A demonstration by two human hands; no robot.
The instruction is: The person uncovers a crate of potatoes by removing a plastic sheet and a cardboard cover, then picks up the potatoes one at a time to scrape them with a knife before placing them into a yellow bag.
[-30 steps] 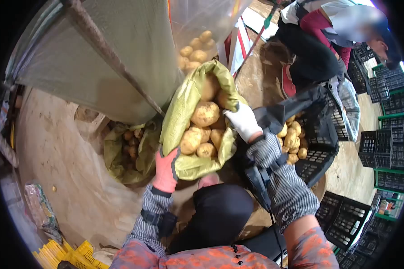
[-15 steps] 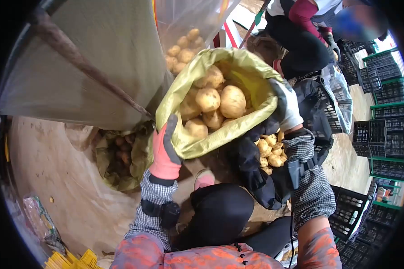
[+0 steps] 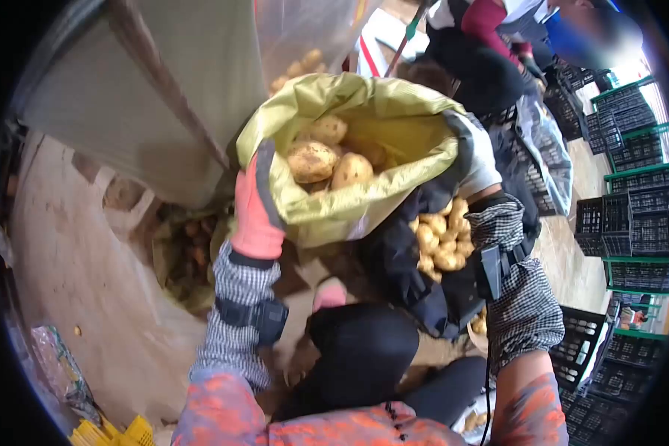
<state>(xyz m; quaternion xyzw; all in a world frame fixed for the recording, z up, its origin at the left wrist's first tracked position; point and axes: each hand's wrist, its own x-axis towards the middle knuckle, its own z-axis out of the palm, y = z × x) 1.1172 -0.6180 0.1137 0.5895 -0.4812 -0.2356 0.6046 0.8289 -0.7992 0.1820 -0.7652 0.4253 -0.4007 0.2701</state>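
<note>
A yellow-green sack (image 3: 364,208) with several potatoes (image 3: 312,160) in its open mouth is lifted in front of me. My left hand (image 3: 256,204), in a pink glove, grips the sack's left rim. On the right rim my right hand (image 3: 474,160), in a white glove, holds the sack's edge. Below the sack, a dark bag (image 3: 416,275) with more potatoes (image 3: 438,241) lies against my right forearm.
Another green sack of potatoes (image 3: 189,256) lies on the dirt floor at left. A clear bag of potatoes (image 3: 297,63) hangs behind. A crouching person (image 3: 490,52) works at the top right. Black crates (image 3: 632,215) stand stacked at right; yellow crates (image 3: 111,432) sit bottom left.
Both hands have raised the sack higher and closer to me, and its mouth has opened wider. My right hand moved from the near rim to the right rim.
</note>
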